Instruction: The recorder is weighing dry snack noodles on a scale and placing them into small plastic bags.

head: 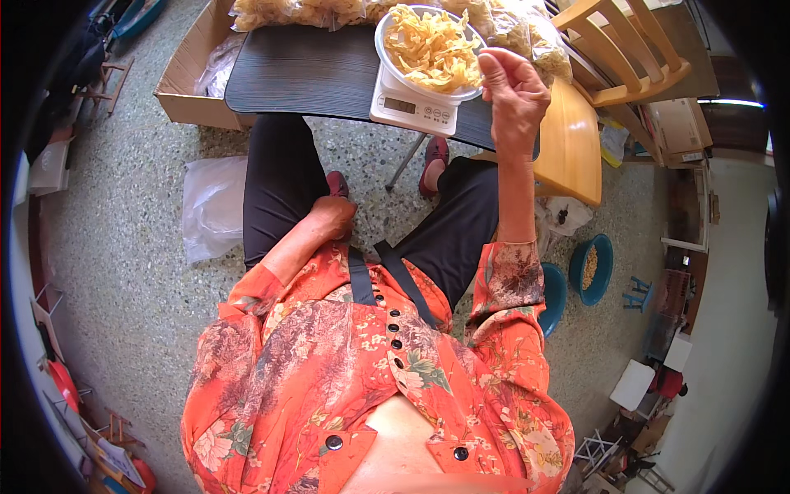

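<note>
My right hand [517, 89] is raised at the right rim of a white plastic bowl [384, 43], thumb and fingers drawn together. Whether they pinch the rim or a small piece cannot be seen. Curled, dried pale-yellow food pieces [432, 49] heap the bowl. It stands on a white digital kitchen scale [413, 114], whose lit display and buttons face me. The scale is at the near edge of a dark wood-grain folding table [302, 71]. My left hand [335, 216] rests low between my thighs, its back showing and its fingers mostly hidden.
Clear bags of similar dried pieces [302, 12] line the table's far side. A cardboard box [197, 105] stands left, a wooden chair [568, 142] right. On the floor are a plastic bag [213, 207] and a teal basin [608, 272] containing small tan pieces.
</note>
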A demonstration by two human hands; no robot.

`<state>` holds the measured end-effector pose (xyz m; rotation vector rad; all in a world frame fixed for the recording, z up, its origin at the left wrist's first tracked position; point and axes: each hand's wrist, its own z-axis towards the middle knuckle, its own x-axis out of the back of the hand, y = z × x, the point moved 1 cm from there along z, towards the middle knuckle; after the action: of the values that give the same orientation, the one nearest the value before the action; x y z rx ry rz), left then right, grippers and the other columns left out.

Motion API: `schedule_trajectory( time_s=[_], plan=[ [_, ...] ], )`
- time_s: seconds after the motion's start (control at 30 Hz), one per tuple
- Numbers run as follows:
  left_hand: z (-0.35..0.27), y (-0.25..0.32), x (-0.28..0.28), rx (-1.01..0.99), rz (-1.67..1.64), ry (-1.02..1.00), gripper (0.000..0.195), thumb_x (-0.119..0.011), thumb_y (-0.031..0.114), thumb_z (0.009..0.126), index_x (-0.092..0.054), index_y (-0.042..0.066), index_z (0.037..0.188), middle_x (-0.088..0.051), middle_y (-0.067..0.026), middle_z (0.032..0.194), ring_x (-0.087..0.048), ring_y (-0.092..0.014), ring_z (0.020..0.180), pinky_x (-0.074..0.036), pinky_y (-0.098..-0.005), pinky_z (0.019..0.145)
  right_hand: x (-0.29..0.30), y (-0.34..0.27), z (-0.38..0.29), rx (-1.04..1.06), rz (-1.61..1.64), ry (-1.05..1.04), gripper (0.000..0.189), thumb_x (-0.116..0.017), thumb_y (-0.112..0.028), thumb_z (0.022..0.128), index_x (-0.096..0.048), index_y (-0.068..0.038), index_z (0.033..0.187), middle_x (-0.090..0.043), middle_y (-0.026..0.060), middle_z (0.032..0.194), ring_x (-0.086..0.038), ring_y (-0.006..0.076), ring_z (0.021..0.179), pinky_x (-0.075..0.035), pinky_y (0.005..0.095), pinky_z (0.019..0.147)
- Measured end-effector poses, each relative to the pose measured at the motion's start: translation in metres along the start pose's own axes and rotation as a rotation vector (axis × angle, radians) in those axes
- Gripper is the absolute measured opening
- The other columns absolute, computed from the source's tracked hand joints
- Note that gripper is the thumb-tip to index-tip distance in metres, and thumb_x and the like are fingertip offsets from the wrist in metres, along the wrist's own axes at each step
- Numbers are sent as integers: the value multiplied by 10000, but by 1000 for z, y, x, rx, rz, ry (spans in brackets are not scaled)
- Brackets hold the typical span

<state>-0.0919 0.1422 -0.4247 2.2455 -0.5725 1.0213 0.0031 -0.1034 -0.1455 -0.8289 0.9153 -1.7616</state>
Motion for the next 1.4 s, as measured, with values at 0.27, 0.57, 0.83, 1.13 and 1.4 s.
schedule_trajectory(
  time_s=[0.27,0.57,0.83,1.13,1.4],
  plan=[
    [8,-14,-27,-29,11,96,255,-698,180,730,-689,44,945,-711,-180,878,-710,-345,831,-565,-439,681,-9,0,16,-207,560,126,220,-770,-138,857,-694,7,1005,-662,22,726,-581,73,560,-436,190,466],
    [-1,-9,-13,-17,-25,45,248,-709,198,748,-687,42,940,-708,-183,880,-704,-352,843,-561,-442,696,-3,-2,35,-153,173,94,207,-752,-110,876,-688,20,1024,-664,51,721,-548,80,531,-416,200,470],
    [-1,-6,-10,-36,-26,41,248,-725,233,769,-689,54,936,-712,-169,891,-704,-346,842,-558,-439,689,12,-1,21,-96,-60,-26,224,-731,-128,895,-679,3,1070,-695,49,909,-598,57,616,-439,188,500],
    [-3,-1,1,23,-29,-1,238,-723,227,754,-707,63,925,-720,-159,894,-712,-333,847,-568,-431,686,9,-13,2,371,-552,-165,223,-788,-44,761,-730,-98,969,-621,50,952,-620,149,689,-513,288,633],
    [6,-4,-9,19,14,-44,261,-719,240,721,-742,86,930,-726,-164,939,-714,-332,882,-576,-428,713,-20,-18,-20,472,-792,-325,181,-793,-167,762,-743,-151,936,-622,26,914,-659,205,773,-537,335,659]
  ],
)
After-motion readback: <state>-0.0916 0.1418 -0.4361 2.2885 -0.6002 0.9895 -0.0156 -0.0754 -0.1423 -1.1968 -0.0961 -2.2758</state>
